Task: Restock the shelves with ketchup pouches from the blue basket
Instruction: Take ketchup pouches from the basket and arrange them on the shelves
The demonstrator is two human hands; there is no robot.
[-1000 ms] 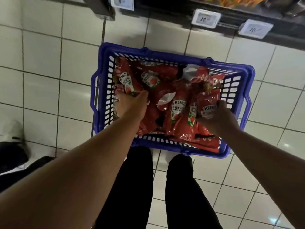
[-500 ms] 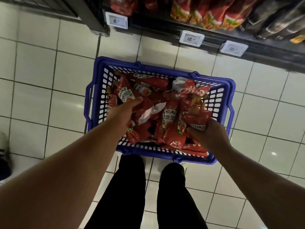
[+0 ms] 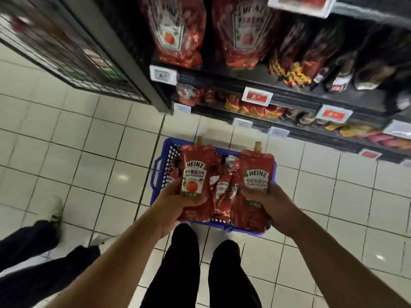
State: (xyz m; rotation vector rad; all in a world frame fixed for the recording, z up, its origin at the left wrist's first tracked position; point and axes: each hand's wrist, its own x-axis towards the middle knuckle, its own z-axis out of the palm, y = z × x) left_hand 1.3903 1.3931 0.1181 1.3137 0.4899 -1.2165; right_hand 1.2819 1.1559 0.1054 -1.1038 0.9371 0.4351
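1. Nearest the camera, two bare forearms are stretched forward over a pair of black-trousered legs [image 3: 200, 270], so that the load is carried clear of the body.
2. A red foil Heinz ketchup pouch with a tomato on its label [image 3: 194, 178] is gripped by the left hand [image 3: 175, 206]; the fingers are curled under its lower half and the thumb is laid across the front, apparently so the label is kept facing up and readable.
3. A second red foil Heinz ketchup pouch with a spout at its top [image 3: 255, 174] is clamped in the right hand [image 3: 270, 204] in the same manner, held low on its body with the spout pointed away.
4. Both pouches are held upright and side by side, apart from each other, above the basket; this looks like a readiness for standing them on a shelf.
5. Just beyond and beneath the hands, the blue slotted plastic basket [image 3: 159, 174] is set on the pale tiled floor [image 3: 89, 152], close to the shelving so that reach is kept short. More red pouches are seen lying loose inside it.
6. Farther off, the dark metal shelves [image 3: 289, 101] are lined with white price tags [image 3: 163, 74], and larger red Heinz pouches [image 3: 175, 34] are stood upright on an upper tier.
7. The step in hand is judged to be the carry from basket to shelf; nothing is placed yet.
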